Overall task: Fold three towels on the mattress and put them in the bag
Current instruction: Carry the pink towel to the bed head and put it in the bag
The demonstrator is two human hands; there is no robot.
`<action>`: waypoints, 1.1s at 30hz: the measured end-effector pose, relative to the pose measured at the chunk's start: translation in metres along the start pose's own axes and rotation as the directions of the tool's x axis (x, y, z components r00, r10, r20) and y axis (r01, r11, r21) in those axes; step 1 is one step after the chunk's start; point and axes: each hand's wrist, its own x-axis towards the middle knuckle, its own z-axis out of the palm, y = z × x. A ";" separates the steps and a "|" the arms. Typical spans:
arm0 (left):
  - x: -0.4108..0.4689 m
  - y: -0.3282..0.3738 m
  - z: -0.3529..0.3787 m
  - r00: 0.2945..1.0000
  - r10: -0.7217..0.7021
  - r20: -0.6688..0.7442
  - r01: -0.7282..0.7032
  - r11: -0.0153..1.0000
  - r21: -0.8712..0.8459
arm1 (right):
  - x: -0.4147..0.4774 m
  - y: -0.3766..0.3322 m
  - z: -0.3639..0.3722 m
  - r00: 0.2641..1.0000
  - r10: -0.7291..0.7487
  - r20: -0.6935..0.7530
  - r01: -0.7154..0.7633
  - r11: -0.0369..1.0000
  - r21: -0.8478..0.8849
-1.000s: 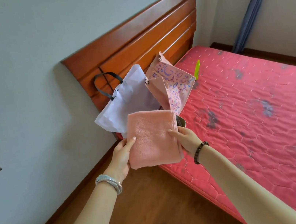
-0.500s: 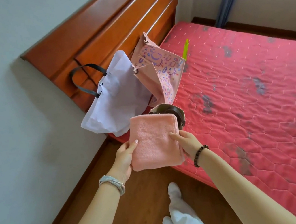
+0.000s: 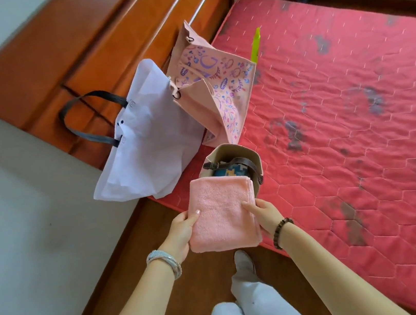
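Both forearms reach forward from the bottom of the view, roughly parallel, wrists a little raised. Left hand [image 3: 180,233] grips the left edge of the folded pink towel [image 3: 222,213], thumb on top, fingers [image 3: 193,216] curled under and hidden. Right hand [image 3: 265,214] grips the right edge the same way, thumb laid across the top face. Left wrist carries a silver bracelet [image 3: 164,261], right wrist a dark bead bracelet [image 3: 280,231]. Towel is held flat, slightly tilted, over the mattress edge; its far edge sits just above the near rim of the beige bag [image 3: 244,152], overlapping it in view. Bag stands open on the red mattress [image 3: 343,115] near its corner; a brown strap [image 3: 229,163] crosses the mouth and a blue patterned item [image 3: 230,172] shows inside. Cannot tell whether towel touches the bag. Behind it, a white bag [image 3: 151,144] with dark handles and a pink printed bag [image 3: 215,88] lean against the wooden headboard [image 3: 92,39]. A yellow-green strip [image 3: 255,45] stands behind the pink bag. White-trousered legs [image 3: 252,301] stand on the wood floor [image 3: 139,248] beside the bed.
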 end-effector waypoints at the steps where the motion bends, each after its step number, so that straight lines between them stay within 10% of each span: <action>1: 0.006 0.000 0.003 1.000 -0.012 0.000 0.012 1.000 0.016 | 0.006 0.003 -0.002 1.000 0.019 -0.011 -0.019 1.000 -0.004; 33: 0.197 0.030 0.019 0.978 -0.030 0.206 -0.061 0.905 0.422 | 0.134 0.011 0.029 0.960 0.019 -0.280 0.017 0.992 0.126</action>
